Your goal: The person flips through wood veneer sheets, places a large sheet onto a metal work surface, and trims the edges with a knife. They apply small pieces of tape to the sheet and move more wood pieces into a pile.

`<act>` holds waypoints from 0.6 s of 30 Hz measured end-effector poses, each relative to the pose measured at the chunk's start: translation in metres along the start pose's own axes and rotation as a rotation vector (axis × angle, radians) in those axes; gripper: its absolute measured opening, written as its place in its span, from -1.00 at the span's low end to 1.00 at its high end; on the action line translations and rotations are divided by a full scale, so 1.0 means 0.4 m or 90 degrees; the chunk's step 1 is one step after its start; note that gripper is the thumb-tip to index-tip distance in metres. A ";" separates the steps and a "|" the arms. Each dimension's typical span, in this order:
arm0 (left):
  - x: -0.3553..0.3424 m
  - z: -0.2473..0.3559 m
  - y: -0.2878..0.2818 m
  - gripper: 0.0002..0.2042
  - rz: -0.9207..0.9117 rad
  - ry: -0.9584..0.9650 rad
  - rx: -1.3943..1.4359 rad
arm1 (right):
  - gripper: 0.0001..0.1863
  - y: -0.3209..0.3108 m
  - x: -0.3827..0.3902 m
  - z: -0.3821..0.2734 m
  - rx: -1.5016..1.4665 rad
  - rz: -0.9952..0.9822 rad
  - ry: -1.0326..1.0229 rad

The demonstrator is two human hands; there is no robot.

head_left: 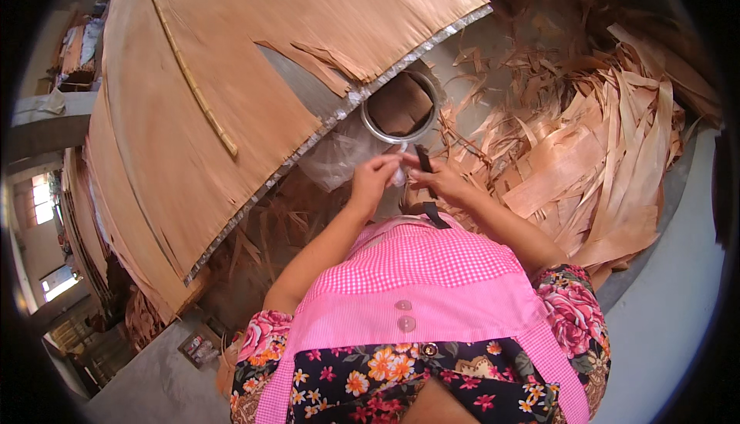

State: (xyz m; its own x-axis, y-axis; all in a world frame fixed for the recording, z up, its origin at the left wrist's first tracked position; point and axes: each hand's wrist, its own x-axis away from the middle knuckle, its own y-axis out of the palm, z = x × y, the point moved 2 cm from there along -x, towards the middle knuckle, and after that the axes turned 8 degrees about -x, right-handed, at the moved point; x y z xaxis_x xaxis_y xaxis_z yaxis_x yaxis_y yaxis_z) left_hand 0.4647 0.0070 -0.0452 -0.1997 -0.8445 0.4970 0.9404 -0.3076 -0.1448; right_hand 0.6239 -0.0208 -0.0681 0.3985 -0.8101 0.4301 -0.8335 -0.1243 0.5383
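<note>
My left hand [374, 179] has its fingertips pinched on a small white plastic or cloth piece [398, 176], near the middle of the view. My right hand [439, 180] holds a dark, narrow tool [423, 159], its fingertips close to the white piece. Just above my hands is a round metal pot [369, 127] with brown pieces [399, 103] inside. Clear plastic sheeting [331, 160] lies beside it. A large veneer-covered stack [218, 77], with torn sheets at its edge and a narrow strip on top, stands to the upper left.
A large heap of loose veneer scraps [586, 169] covers the right side. A pale curved surface [671, 301] runs beyond it. At the far left are further veneer stacks [89, 200], a window [42, 196] and a small box of items [198, 347] on the floor.
</note>
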 end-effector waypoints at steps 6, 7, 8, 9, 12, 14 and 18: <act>-0.124 0.045 0.018 -0.93 -0.104 -0.076 0.030 | -0.70 -0.110 -0.011 -0.068 0.217 -0.021 0.116; -0.147 0.032 0.025 -0.94 -0.096 -0.086 0.001 | -0.70 -0.189 -0.032 -0.070 0.523 -0.007 0.034; -0.171 0.017 0.031 -0.96 -0.086 -0.096 -0.025 | -0.69 -0.243 -0.053 -0.079 0.829 0.005 -0.051; -0.204 0.004 0.044 -0.95 -0.018 -0.049 0.042 | -0.70 -0.249 -0.055 -0.127 0.908 0.142 -0.140; -0.303 0.012 0.078 -0.93 0.167 -0.044 0.195 | -0.72 -0.220 -0.073 -0.259 0.841 0.409 -0.562; -0.351 0.001 0.092 -0.88 0.099 -0.075 0.024 | -0.73 -0.168 -0.126 -0.229 0.255 0.307 -0.587; -0.329 -0.005 0.073 -0.91 0.128 -0.065 -0.122 | -0.76 -0.084 -0.261 -0.101 -0.161 0.159 -0.074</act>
State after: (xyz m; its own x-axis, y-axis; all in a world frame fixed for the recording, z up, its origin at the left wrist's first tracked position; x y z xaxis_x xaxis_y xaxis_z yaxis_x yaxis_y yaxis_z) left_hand 0.5179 0.1083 -0.1166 0.0231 -0.8511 0.5245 0.8870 -0.2246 -0.4035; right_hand 0.6260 0.0911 -0.1017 0.1364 -0.8593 0.4930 -0.7729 0.2190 0.5955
